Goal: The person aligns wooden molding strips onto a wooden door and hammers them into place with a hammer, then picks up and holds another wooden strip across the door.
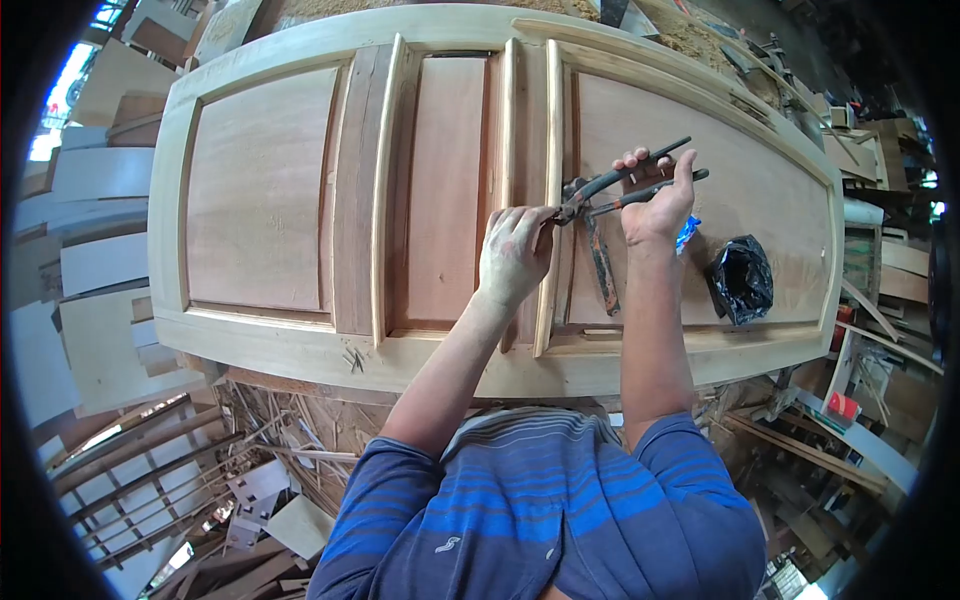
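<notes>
My right hand [658, 208] holds the two long dark handles of a pair of pincers [610, 183], which stand apart in a V over the wooden door panel [700, 130]. Close by the pincers' jaws, my left hand [517, 250] has its fingers pinched together; whatever they grip is hidden. Beneath the jaws lies a hammer-like tool [603, 268] with a worn, rust-coloured handle, its head partly covered. Loose moulding strips [547, 200] rest across the door frame near my left hand.
An open black plastic bag [742, 280] stands on the right panel, beside a blue scrap [687, 234]. Several nails [353, 359] lie on the door's near edge. Wood offcuts [110, 350] are stacked at left, and scrap strips [300, 420] cover the floor below.
</notes>
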The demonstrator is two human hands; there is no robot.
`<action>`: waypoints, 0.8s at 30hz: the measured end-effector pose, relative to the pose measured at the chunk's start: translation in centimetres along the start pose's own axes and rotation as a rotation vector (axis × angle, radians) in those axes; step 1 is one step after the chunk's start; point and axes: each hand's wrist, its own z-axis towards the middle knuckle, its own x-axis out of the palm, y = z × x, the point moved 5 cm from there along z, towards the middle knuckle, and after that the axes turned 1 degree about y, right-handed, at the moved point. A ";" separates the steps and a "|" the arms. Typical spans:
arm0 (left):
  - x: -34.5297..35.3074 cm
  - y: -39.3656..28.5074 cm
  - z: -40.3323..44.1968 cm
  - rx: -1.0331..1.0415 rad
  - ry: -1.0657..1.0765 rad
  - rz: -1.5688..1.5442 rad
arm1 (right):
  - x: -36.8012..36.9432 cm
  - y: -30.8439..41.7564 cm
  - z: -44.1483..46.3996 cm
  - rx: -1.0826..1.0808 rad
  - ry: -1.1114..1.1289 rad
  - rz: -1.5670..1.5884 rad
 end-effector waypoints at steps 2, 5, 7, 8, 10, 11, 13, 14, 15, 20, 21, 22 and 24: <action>0.3 -0.2 -0.8 -0.039 -0.012 0.018 | -0.6 0.0 -0.5 0.006 -0.043 -0.014; 0.3 -0.7 -1.6 -0.146 0.020 -0.023 | -0.8 0.4 -1.6 0.022 0.029 -0.056; -0.4 -0.7 -1.6 -0.212 0.034 -0.050 | -0.4 1.4 -2.1 0.011 0.059 -0.086; -0.8 -0.6 -1.6 -0.247 0.042 -0.063 | -1.1 2.3 -1.5 -0.064 0.055 -0.181; -0.8 1.7 -2.0 -0.481 -0.103 -0.329 | -3.1 4.3 0.2 -0.215 0.043 -0.370; -0.6 3.3 -2.0 -0.524 -0.165 -0.373 | -3.8 5.4 0.9 -0.290 0.028 -0.554; -0.1 6.4 -1.3 -0.634 -0.272 -0.465 | -4.3 6.1 2.3 -0.373 -0.024 -1.038; 0.3 7.6 -0.9 -0.698 -0.319 -0.511 | -4.4 6.0 3.3 -0.413 -0.056 -1.279; 0.1 7.7 0.1 -0.675 -0.350 -0.490 | -4.6 5.1 4.4 -0.526 -0.001 -1.376; 2.1 8.7 2.7 -0.692 -0.479 -0.532 | -6.6 0.8 6.2 -0.710 -0.029 -1.744; 2.7 8.5 2.9 -0.673 -0.507 -0.589 | -6.6 0.6 5.8 -0.736 -0.010 -1.744; 3.1 8.2 2.9 -0.657 -0.535 -0.644 | -6.6 0.6 5.4 -0.778 0.010 -1.721; 3.9 8.9 2.3 -0.649 -0.552 -0.607 | -6.5 0.8 4.4 -0.861 0.047 -1.677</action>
